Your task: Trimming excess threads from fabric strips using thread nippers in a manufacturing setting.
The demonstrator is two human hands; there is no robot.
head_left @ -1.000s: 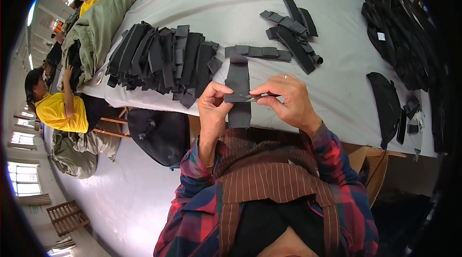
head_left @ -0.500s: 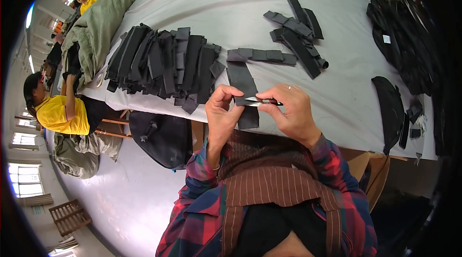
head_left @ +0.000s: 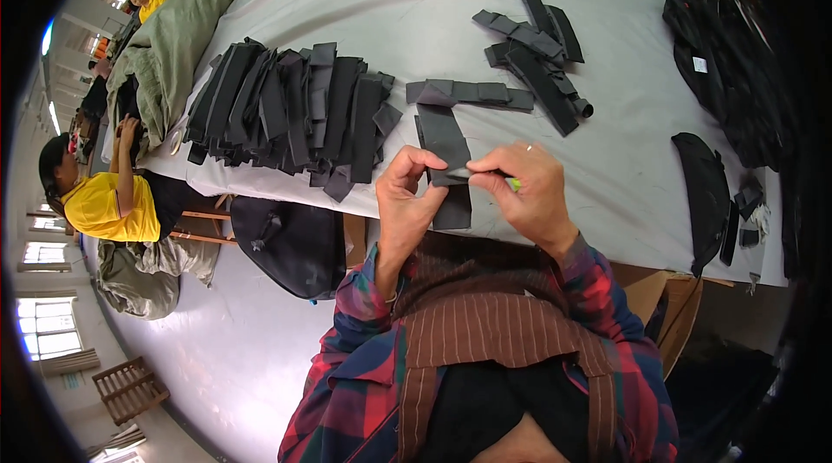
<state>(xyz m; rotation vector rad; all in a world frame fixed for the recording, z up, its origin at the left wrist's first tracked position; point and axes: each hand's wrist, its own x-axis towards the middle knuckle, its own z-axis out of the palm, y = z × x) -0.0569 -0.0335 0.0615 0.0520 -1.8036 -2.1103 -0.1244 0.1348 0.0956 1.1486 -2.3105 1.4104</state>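
My left hand is closed in a pinch on the edge of a dark grey fabric strip, which lies at the table's near edge and hangs toward me. In my closed right hand is a pair of small thread snips; a green bit of the handle shows below the fingers. The snips' silver tip meets the strip close to my left fingertips; the blades are blurred. Just beyond lies another grey strip with folded sections, set crosswise.
A thick row of dark strips lies left on the white-covered table. A looser pile of strips sits far right. Black bags line the right side. A person in yellow works at the left beside green cloth.
The snips have turned in my right hand, so the green part now shows and the spread blades no longer do. My left hand and the strip have shifted slightly to the right.
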